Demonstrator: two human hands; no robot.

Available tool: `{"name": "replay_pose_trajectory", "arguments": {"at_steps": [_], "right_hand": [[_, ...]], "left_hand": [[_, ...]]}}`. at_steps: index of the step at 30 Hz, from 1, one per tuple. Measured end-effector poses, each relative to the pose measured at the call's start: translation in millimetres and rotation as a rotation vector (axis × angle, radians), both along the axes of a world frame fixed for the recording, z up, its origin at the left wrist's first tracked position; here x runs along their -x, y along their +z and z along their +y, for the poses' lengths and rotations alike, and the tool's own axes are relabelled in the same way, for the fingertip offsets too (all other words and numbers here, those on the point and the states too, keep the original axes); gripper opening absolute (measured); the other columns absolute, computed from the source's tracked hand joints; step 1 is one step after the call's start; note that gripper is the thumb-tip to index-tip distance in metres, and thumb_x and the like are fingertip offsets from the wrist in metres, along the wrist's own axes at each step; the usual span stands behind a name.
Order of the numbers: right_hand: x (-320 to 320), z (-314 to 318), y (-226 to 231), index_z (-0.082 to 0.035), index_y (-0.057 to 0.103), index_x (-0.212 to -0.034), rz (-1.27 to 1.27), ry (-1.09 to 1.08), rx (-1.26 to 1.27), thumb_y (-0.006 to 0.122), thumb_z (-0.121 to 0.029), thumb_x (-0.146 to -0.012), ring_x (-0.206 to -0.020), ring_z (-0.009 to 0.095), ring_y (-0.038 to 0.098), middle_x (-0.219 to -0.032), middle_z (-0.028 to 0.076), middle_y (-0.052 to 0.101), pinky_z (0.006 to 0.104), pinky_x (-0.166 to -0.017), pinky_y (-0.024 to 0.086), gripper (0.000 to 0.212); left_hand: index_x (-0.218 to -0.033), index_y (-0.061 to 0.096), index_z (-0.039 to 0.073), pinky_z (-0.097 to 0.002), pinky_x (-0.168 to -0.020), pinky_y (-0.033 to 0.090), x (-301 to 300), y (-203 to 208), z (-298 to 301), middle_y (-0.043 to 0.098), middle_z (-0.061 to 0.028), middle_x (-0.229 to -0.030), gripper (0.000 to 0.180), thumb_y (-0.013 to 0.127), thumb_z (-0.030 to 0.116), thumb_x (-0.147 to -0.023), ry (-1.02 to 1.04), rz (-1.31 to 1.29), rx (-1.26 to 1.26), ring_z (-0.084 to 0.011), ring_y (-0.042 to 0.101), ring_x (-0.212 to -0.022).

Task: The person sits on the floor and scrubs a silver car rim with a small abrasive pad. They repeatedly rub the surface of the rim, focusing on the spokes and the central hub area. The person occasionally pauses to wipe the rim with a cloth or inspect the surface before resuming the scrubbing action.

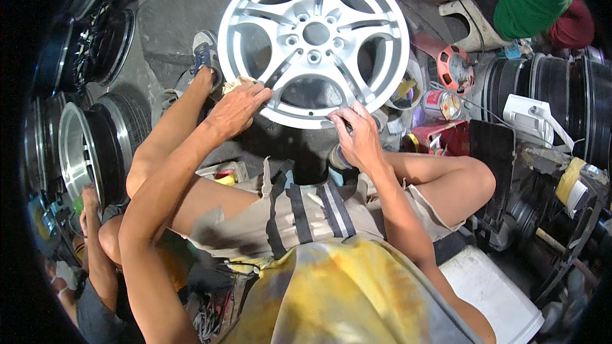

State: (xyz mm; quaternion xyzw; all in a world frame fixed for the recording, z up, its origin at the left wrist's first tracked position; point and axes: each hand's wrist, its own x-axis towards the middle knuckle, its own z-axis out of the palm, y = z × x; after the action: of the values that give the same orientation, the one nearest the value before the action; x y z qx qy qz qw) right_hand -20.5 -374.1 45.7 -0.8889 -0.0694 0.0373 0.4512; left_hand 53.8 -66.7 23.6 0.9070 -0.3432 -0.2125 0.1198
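A silver alloy wheel rim (314, 57) with paired spokes lies face up in front of my knees. At its near left edge my left hand (239, 109) is closed, fingertips against the rim's lip. A crumpled cream cloth (237, 84) sticks out from that hand; how much of it lies in the palm is hidden. My right hand (359, 132) is at the near right edge, its thumb and fingers pinched together against the lip. Whatever the pinch holds is too small to make out.
More wheels (83, 143) stand stacked on the left, and dark rims (542, 92) on the right. Paint cans (441, 104), a red container (446, 135) and a white box (488, 290) are at my right. One co-worker's arm (95, 242) is at lower left; another person in green (532, 0) sits top right.
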Motion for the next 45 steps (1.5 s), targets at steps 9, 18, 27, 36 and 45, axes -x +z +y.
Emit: {"name": "replay_pose_trajectory", "arguments": {"at_steps": [9,18,27,36,45], "right_hand": [[61,34,-1,0.001,0.068,-0.091,0.091,0.361,-0.083,0.069,-0.008,-0.090,-0.091,0.037,0.059,-0.091,0.017,0.056,0.0466,-0.081,0.050,0.009],[63,38,-15,0.000,0.069,-0.091,0.066,0.417,0.072,0.069,-0.011,-0.091,-0.092,0.037,0.061,-0.093,0.018,0.058,0.0466,-0.082,0.052,0.011],[98,35,-67,0.002,0.061,-0.131,0.233,0.465,0.173,0.065,-0.013,-0.089,-0.128,0.045,0.054,-0.132,0.028,0.061,0.0523,-0.111,0.040,0.045],[93,34,-64,0.007,0.071,-0.086,0.087,0.542,0.267,0.057,-0.012,-0.094,-0.098,0.043,0.065,-0.104,0.030,0.067,0.0502,-0.089,0.053,0.025],[109,33,-97,0.005,0.070,-0.107,0.038,0.512,0.291,0.060,-0.014,-0.090,-0.106,0.043,0.067,-0.108,0.028,0.070,0.0513,-0.097,0.052,0.027]], "left_hand": [[-0.114,0.055,0.003,-0.0516,-0.092,0.047,16,0,-23,0.061,-0.0223,-0.105,0.037,0.059,-0.006,-0.079,0.050,0.060,0.264,-0.0444,0.059,-0.103],[-0.128,0.050,0.004,-0.0442,-0.107,0.049,56,-3,-79,0.057,-0.0177,-0.121,0.063,0.074,-0.004,-0.070,0.033,-0.024,0.184,-0.0376,0.057,-0.123],[-0.151,0.041,-0.003,-0.0425,-0.123,0.033,81,-27,-185,0.043,-0.0269,-0.154,0.058,0.049,0.005,-0.094,-0.071,-0.221,0.340,-0.0377,0.042,-0.146],[-0.149,0.048,-0.001,-0.0404,-0.129,0.020,92,-22,-88,0.036,-0.0154,-0.164,0.057,0.050,0.016,-0.095,-0.238,-0.242,0.142,-0.0279,0.028,-0.155],[-0.144,0.054,-0.003,-0.0380,-0.128,0.022,82,-33,-170,0.041,-0.0156,-0.161,0.052,0.048,0.017,-0.096,-0.287,-0.445,0.103,-0.0265,0.034,-0.152]]}}
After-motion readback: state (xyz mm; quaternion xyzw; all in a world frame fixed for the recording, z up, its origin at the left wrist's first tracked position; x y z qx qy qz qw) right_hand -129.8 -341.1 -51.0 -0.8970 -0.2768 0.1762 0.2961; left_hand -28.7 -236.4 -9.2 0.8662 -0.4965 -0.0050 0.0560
